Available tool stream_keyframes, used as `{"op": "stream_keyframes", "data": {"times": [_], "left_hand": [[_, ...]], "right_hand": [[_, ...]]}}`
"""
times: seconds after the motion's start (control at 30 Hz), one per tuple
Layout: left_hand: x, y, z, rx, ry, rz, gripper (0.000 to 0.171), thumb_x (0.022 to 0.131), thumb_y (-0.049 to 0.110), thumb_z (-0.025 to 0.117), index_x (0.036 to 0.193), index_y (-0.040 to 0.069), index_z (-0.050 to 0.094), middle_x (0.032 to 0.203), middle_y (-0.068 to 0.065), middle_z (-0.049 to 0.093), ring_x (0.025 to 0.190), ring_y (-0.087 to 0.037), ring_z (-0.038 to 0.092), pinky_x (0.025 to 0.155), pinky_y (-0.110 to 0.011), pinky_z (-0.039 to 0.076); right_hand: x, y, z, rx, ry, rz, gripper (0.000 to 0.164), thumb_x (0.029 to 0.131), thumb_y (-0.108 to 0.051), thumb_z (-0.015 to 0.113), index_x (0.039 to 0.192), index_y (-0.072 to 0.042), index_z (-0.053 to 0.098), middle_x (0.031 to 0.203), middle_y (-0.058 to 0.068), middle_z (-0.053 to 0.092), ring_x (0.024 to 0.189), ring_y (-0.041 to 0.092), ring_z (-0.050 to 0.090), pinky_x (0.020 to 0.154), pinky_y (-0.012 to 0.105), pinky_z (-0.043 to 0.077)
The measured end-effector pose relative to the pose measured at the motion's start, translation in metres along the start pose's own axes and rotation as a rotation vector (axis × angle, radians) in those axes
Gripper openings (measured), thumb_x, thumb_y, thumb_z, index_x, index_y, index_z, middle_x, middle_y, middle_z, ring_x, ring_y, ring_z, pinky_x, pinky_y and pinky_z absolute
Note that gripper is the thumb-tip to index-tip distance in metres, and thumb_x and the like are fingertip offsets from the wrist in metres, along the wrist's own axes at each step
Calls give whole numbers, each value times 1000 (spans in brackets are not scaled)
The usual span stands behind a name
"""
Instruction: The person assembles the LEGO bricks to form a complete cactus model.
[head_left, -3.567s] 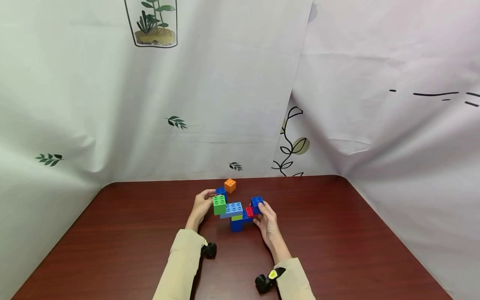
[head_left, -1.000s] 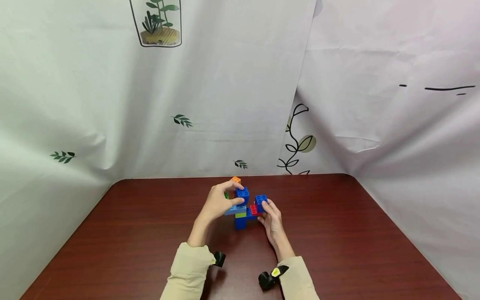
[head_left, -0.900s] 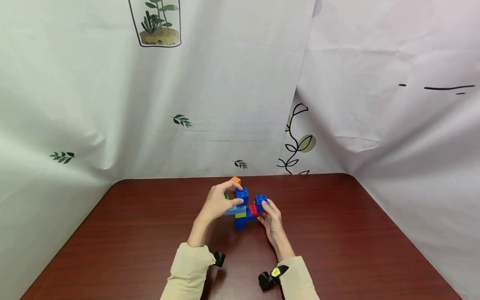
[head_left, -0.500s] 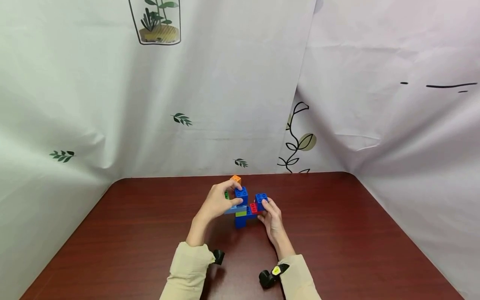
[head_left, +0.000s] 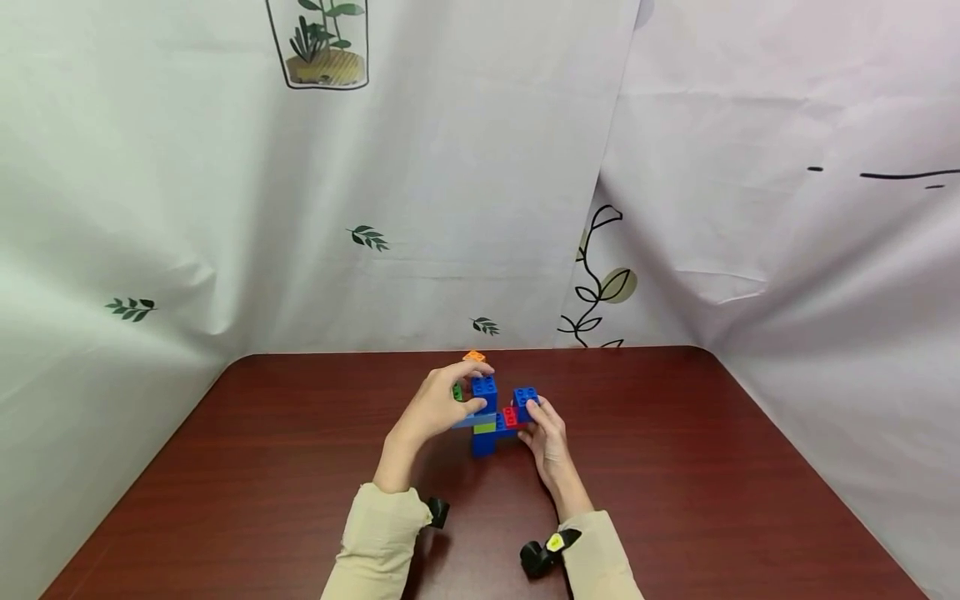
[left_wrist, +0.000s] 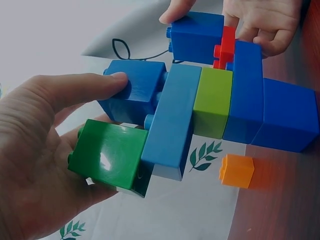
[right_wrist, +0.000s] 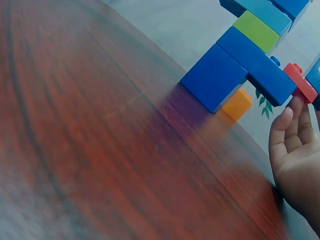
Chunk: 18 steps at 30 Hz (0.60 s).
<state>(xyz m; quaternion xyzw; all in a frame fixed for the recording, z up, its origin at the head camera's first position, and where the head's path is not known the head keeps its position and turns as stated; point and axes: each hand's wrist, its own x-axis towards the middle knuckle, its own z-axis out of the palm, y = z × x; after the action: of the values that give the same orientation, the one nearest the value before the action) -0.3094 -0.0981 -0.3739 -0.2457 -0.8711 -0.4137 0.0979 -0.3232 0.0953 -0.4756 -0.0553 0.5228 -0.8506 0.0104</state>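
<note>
A structure of toy building bricks stands on the table, with a blue brick (right_wrist: 214, 77) at its base. Above come a long blue brick (left_wrist: 244, 90), a lime brick (left_wrist: 214, 102) and a light blue brick (left_wrist: 172, 120). My left hand (head_left: 435, 407) pinches a square blue brick (left_wrist: 134, 90) at the light blue brick's studs, some of which show between them. A green brick (left_wrist: 107, 152) sits beside it, partly hidden in the head view. On the right, my right hand (head_left: 550, 442) holds another blue brick (left_wrist: 197, 37) by the red brick (left_wrist: 226, 47).
An orange brick (left_wrist: 237, 171) lies on the table (head_left: 262, 467) behind the structure, partly hidden by the left hand in the head view. A white printed cloth (head_left: 465, 183) hangs along the table's back edge. Each wrist wears a black camera (head_left: 536, 560).
Since the oldest frame, my left hand has brought the square blue brick rightward from behind the green brick to the light blue brick. My right hand keeps its hold. Lately little moves.
</note>
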Motion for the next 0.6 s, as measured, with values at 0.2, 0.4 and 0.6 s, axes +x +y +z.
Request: {"op": "stream_keyframes", "data": {"times": [0.2,0.4,0.6], "left_hand": [[0,-3,0,13,-5,30,35,83,7,75,118,6,67,111,-10,69,87,-22,60,72,-22,51],[0,-1,2,53,5,17,31,83,8,76,113,8,69,115,-10,69,100,-25,63,88,-42,55],[-1,3,3,75,14,-2,29,82,9,77,110,10,69,115,-8,70,108,-27,63,91,-45,54]], "right_hand": [[1,0,0,10,-1,13,9,98,-26,53,95,-27,61,86,-13,70,75,3,60,70,22,47],[1,-3,2,-7,21,42,9,97,-24,52,94,-26,60,86,-13,69,76,4,59,72,23,45],[1,-2,1,-4,27,52,10,96,-23,51,94,-27,60,83,-13,68,75,5,58,72,23,45]]}}
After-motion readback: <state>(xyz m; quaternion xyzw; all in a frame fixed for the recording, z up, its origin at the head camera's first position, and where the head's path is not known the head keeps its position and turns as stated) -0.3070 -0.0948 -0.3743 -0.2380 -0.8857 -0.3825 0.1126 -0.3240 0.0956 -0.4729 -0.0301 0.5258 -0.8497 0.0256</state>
